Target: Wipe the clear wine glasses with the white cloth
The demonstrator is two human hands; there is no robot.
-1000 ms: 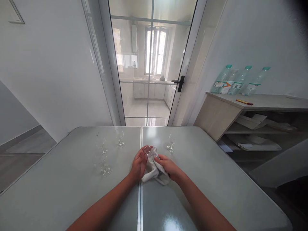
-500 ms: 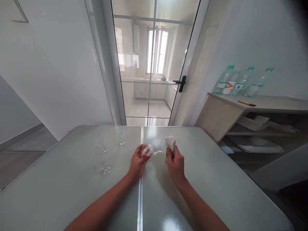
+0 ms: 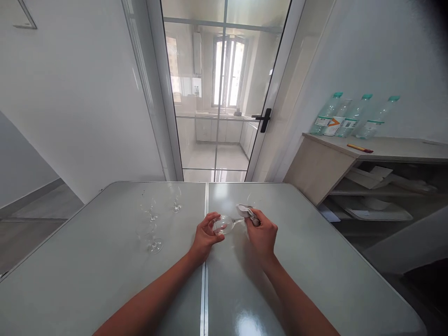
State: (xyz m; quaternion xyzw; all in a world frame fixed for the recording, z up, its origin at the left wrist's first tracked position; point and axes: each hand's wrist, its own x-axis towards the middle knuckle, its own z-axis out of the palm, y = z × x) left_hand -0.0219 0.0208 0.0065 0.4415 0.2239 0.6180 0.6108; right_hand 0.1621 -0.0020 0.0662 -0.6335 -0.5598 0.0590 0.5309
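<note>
Above the table's middle, a clear stemmed wine glass [image 3: 224,225] lies sideways in the air, its bowl toward the left. My left hand [image 3: 207,235] grips the bowl near its rim, fingers and thumb around it. My right hand [image 3: 262,232] is closed on a white cloth [image 3: 245,210], which is bunched around the foot end of the stem. The foot itself is hidden by cloth and fingers. On the left of the table stand clear glasses: a stemmed glass [image 3: 177,205] at the back, another glass [image 3: 153,214] nearer, and a front glass [image 3: 155,245].
The pale table [image 3: 168,298] has a metal seam [image 3: 203,298] down its middle. Beyond it is a glazed door [image 3: 231,140] with a black handle [image 3: 265,120]. To the right, a shelf unit [image 3: 325,161] carries several plastic bottles [image 3: 353,119] and a brush-like stick [image 3: 360,148].
Both hands have shifted slightly right with the glass. My right hand has turned, and the cloth now lies flatter over the foot end of the glass.
</note>
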